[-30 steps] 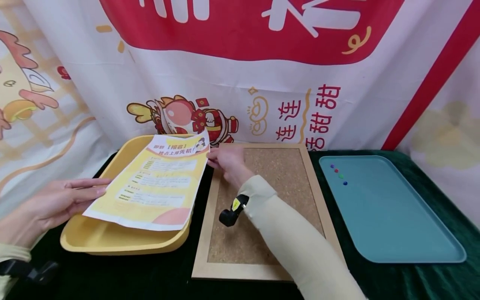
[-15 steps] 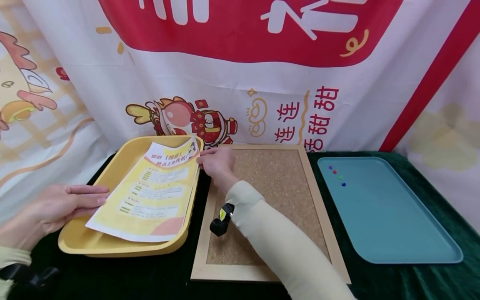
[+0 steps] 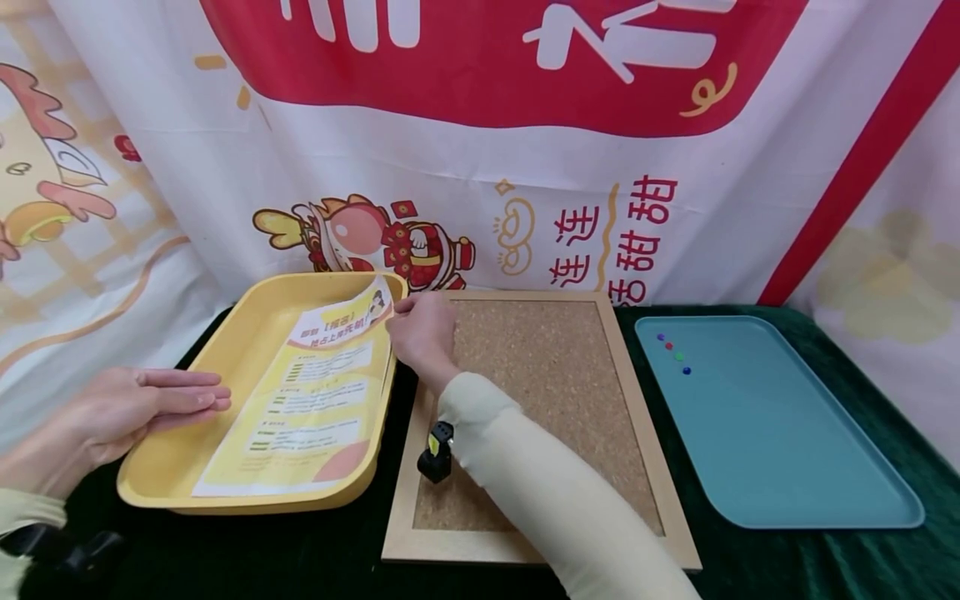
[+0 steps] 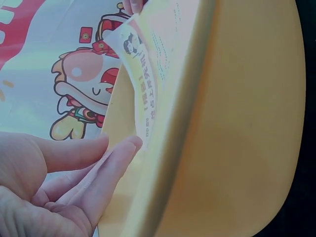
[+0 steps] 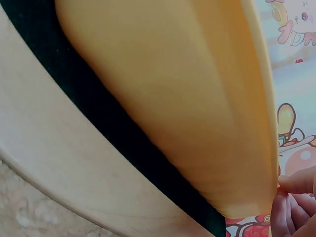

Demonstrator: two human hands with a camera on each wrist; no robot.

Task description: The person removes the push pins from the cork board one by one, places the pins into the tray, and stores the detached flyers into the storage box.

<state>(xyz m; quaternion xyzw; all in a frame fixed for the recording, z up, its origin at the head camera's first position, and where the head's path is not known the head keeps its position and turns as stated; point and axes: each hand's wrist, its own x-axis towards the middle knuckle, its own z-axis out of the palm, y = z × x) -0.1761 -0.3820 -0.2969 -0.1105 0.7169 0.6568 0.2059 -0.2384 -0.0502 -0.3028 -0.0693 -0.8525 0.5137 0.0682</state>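
A yellow and white printed flyer [image 3: 315, 400] lies slanted inside a yellow tray [image 3: 255, 333], its top edge curving up near the far right rim. At that rim my right hand [image 3: 423, 333] pinches the flyer's upper right edge between thumb and finger. In the right wrist view, the thumb and fingers [image 5: 296, 202] meet just past the tray's outer wall [image 5: 187, 98]. Over the tray's left rim, my left hand [image 3: 142, 408] extends nearly straight fingers, apart from the flyer. The left wrist view has the left hand [image 4: 74, 182] beside the rim, holding nothing.
A cork board [image 3: 540, 375] in a light wooden frame lies beside the yellow tray, partly under the right sleeve. At the right is a blue-green tray [image 3: 780, 425] with several small coloured pieces [image 3: 679, 357] near its far left corner. A printed cloth [image 3: 450, 150] hangs behind.
The flyer has come down into the yellow tray. My left hand has let go of its left edge, and my right hand has moved left and slightly down with its corner.
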